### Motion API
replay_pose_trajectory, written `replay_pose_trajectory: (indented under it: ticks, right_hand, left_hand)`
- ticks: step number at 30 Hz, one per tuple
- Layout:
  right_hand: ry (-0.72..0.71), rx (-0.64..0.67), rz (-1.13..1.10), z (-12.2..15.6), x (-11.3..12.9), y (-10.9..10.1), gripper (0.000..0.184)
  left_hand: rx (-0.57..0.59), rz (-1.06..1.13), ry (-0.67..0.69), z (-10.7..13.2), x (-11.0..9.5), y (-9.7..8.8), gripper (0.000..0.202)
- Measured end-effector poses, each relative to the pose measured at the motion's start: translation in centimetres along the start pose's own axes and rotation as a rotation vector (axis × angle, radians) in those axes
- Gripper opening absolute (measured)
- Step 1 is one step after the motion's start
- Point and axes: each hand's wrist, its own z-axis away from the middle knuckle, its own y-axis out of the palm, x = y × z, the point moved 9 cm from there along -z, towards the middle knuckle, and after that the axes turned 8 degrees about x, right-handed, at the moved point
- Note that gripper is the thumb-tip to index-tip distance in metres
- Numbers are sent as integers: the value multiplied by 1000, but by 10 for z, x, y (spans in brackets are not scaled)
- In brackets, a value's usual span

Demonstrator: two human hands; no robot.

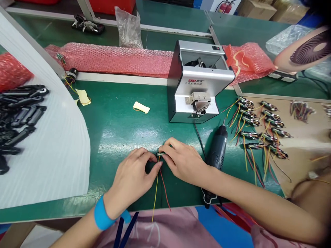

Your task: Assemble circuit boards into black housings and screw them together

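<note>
Head view: two bare hands at work at the front edge of a green anti-static mat (111,137). A small wired component (160,154), green-bodied and mostly hidden by the fingers, lies between the hands near the mat's centre, its long axis running roughly from 9 to 3 o'clock. A yellow wire (156,189) and a red wire (165,193) trail from it toward 6 o'clock, in the direction of the person's body.

The left hand (130,181) approaches from 7 o'clock, with a blue wrist strap (102,213) on its wrist. Its fingers curl inward and pinch the component's left end. The right hand (182,160) approaches from 4 o'clock, its thumb and forefinger pressed together on the right end. Neither hand is nearer: both touch the component, and the exact finger contact is hidden.

An electric screwdriver (216,155) lies at 3 o'clock from the hands, beside the right wrist, partly under the forearm. Further out at 2 to 3 o'clock, rows of similar wired components (261,127) rest on a tan board (307,144). An automatic screw feeder (199,81) stands at 1 o'clock.
</note>
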Motion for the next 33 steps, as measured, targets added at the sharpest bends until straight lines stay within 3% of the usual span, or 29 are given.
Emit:
replay_pose_trajectory:
  ticks: [6,33]
  right_hand:
    - [-20,-1,6,-3,-1,-1,19]
    - [2,61,92,-8,6,10,14]
  left_hand:
    - [-91,20,4,-4,-3,4,11]
    - [-205,135,2,-4,-4,6,15]
